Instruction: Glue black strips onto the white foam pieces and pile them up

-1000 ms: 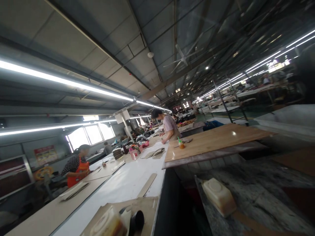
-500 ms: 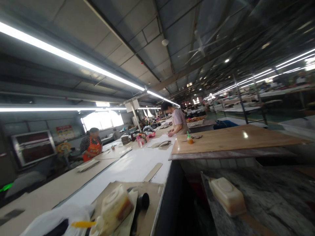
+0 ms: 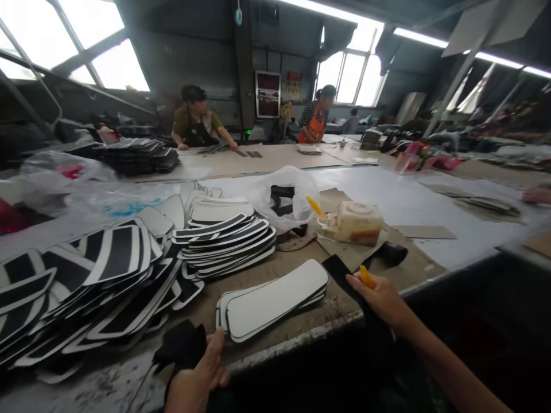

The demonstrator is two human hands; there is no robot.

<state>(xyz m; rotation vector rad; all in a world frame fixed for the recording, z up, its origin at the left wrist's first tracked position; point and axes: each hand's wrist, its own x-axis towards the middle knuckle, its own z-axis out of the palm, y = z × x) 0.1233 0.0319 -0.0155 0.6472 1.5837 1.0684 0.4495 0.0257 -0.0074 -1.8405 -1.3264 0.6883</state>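
My left hand [image 3: 200,367] is at the table's front edge, thumb touching or very near a short stack of white, black-edged panels [image 3: 275,301]. Its thumb and fingers are apart. Crumpled black material [image 3: 183,344] lies against that hand. My right hand [image 3: 383,298] is closed around a yellow-ended tool [image 3: 367,277], its kind mostly hidden by the fingers. Beside its fingertips is a black strip [image 3: 340,272]. Behind it stands a translucent, stained plastic container [image 3: 359,221] with another yellow handle [image 3: 316,206] at its mouth.
Piles of black-and-white panels [image 3: 116,258] cover the left side, with a neater stack [image 3: 228,241] next to them. A clear plastic bag [image 3: 297,189] holds black pieces. Two people [image 3: 198,123] work across the table, one wearing an orange apron [image 3: 314,126].
The view has swung left and down from the hall and ceiling to the near table. Both my hands and the panel piles have come into view.
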